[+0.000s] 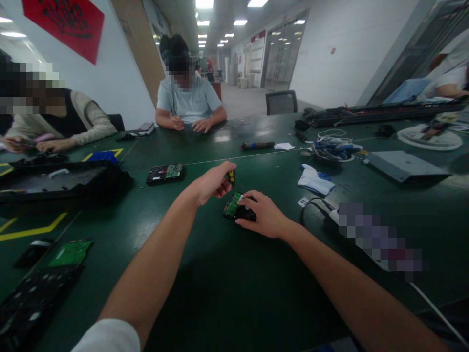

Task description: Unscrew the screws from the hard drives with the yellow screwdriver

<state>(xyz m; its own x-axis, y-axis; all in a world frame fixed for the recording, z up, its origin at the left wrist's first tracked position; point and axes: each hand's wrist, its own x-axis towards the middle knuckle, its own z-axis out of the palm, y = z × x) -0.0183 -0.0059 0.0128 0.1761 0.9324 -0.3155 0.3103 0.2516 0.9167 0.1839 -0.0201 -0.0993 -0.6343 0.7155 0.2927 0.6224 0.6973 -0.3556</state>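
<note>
A small black hard drive with a green circuit board (234,207) lies on the dark green table (227,283) in front of me. My right hand (262,215) rests on its right side, fingers curled over the black casing. My left hand (212,183) hovers just above and left of the drive, closed on a small tool with a yellow and black handle (231,176) that points down toward the board.
A second drive with a green board (165,173) lies further left. White and blue gloves (315,180), a bowl of parts (331,151), a grey flat box (405,167) and cables sit to the right. Two people sit across the table. Loose boards (69,253) lie near left.
</note>
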